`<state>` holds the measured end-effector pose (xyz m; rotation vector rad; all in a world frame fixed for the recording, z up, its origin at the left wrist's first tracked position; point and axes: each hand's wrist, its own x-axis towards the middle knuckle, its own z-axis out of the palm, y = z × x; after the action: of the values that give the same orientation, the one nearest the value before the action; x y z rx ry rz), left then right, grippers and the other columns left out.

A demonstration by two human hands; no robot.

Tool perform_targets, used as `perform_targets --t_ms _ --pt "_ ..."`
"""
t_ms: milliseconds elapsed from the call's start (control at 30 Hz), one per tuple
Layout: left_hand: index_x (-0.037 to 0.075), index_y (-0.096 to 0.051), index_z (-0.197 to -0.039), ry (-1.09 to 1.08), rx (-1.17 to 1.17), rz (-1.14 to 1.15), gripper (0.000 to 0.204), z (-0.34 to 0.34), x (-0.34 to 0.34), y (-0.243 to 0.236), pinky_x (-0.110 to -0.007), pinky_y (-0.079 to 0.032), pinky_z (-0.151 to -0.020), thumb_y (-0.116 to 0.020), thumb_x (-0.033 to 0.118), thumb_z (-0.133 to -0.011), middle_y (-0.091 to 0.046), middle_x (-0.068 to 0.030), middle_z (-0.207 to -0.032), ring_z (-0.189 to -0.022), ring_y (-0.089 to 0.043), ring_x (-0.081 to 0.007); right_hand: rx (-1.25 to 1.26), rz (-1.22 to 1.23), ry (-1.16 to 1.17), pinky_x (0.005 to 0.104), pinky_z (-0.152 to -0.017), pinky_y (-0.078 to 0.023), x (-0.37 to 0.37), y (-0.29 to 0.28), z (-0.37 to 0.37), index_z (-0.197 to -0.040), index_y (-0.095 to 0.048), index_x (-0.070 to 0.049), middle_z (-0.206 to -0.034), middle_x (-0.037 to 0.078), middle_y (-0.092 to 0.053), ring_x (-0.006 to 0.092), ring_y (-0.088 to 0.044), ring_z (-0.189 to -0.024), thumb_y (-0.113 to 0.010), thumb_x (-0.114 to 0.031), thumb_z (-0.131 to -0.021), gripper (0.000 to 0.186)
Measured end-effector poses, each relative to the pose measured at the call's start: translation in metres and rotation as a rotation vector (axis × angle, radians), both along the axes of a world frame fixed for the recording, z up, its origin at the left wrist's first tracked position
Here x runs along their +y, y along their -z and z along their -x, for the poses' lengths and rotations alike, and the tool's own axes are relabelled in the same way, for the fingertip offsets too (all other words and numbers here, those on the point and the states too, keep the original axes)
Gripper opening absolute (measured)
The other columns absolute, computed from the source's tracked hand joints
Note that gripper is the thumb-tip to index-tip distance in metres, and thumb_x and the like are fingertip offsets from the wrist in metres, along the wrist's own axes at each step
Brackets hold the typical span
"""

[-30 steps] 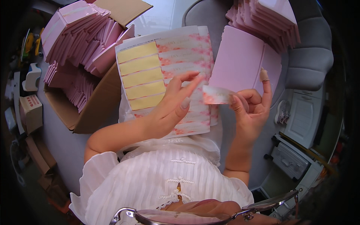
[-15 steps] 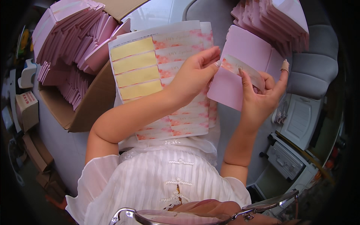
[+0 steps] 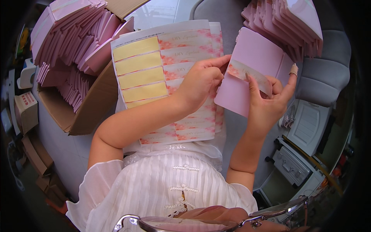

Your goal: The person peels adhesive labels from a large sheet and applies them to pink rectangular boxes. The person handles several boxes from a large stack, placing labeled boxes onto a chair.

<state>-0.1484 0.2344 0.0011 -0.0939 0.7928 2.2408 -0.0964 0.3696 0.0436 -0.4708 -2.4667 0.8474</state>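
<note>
Right hand point(image 3: 266, 96): grip closed on a floral label strip point(image 3: 239, 70), thumb on its printed face, curled fingers behind its right end. Index finger extended; its tip wore a beige covering. The strip lay slantwise across a pink folding blank point(image 3: 257, 48), left end near the blank's left edge; whether any of it was stuck down could not be told. Its lettering was partly under the thumb.

Left hand point(image 3: 203, 83): index finger reached to the blank's left edge, close to the strip's end, other fingers curled. Back of the hand hid the finger pads, so could not tell whether this grip pinched anything.

The label sheet point(image 3: 193, 125) lay over the lap, a second sheet showing at its right side. Left forearm and hand covered its middle and lower left. Yellow backing point(image 3: 141, 70) was exposed in the upper left column, the lowest patch cut off by the arm. Remaining labels: coral-pink flowers, one line of pale lettering, capitals then slanted script. Fine dark print ran along the top margin, too small to read.

The cardboard box point(image 3: 94, 96) at left held more pink blanks point(image 3: 69, 33); a stack point(image 3: 288, 23) on the grey padded seat point(image 3: 322, 75) ran out of view at top. The small carton point(image 3: 27, 110) at far left bore red characters.
</note>
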Motion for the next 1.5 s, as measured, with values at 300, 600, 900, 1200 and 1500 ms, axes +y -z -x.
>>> perform_targets --t_ms 300,600,900,1200,1500 --pt "-0.01 -0.04 -0.136 0.005 0.017 0.01 0.057 -0.001 0.0 0.004 -0.03 -0.04 -0.101 -0.036 -0.003 -0.08 -0.05 -0.0152 -0.132 -0.12 -0.05 -0.0197 -0.039 0.046 0.021 0.026 -0.074 -0.048 -0.006 -0.003 0.002 -0.144 -0.027 -0.006 -0.076 0.007 -0.061 0.0139 -0.059 -0.071 -0.076 -0.001 -0.073 0.087" --pt "-0.003 -0.04 -0.14 -0.032 0.247 0.18 0.046 -0.01 0.005 0.006 -0.027 -0.042 -0.096 -0.045 0.006 -0.095 -0.054 -0.0086 -0.129 -0.115 -0.052 -0.0126 -0.029 0.065 0.01 0.0259 -0.073 -0.049 -0.006 0.0 0.001 -0.145 -0.026 -0.005 -0.076 0.007 -0.06 0.0135 -0.059 -0.072 -0.076 0.001 -0.074 0.087" --pt "-0.005 -0.033 -0.142 -0.134 0.748 0.524 0.053 -0.019 0.005 0.015 -0.031 -0.037 -0.104 -0.051 0.004 -0.092 -0.038 -0.0199 -0.143 -0.13 -0.041 -0.0254 -0.016 0.006 0.005 0.0267 -0.065 -0.053 -0.01 0.002 -0.002 -0.146 -0.024 -0.005 -0.08 0.007 -0.058 0.0136 -0.058 -0.072 -0.073 0.002 -0.076 0.085" --pt "-0.008 -0.029 -0.141 0.149 1.614 1.287 0.077 -0.041 -0.002 0.014 -0.065 -0.006 -0.108 -0.052 0.043 -0.089 -0.015 -0.0239 -0.153 -0.142 -0.016 -0.0397 0.051 -0.201 -0.004 0.0282 -0.063 -0.051 -0.007 0.016 -0.003 -0.144 -0.029 -0.008 -0.077 0.007 -0.059 0.0167 -0.059 -0.066 -0.076 -0.005 -0.075 0.084" --pt "-0.006 -0.036 -0.139 0.157 1.783 1.43 0.083 -0.042 0.003 0.023 -0.068 -0.004 -0.107 -0.059 0.047 -0.079 -0.028 -0.026 -0.148 -0.14 -0.024 -0.0376 0.127 -0.461 -0.102 0.0333 -0.056 -0.049 0.006 0.018 0.004 -0.141 -0.038 -0.007 -0.077 0.01 -0.059 0.0229 -0.057 -0.059 -0.075 -0.008 -0.077 0.074"
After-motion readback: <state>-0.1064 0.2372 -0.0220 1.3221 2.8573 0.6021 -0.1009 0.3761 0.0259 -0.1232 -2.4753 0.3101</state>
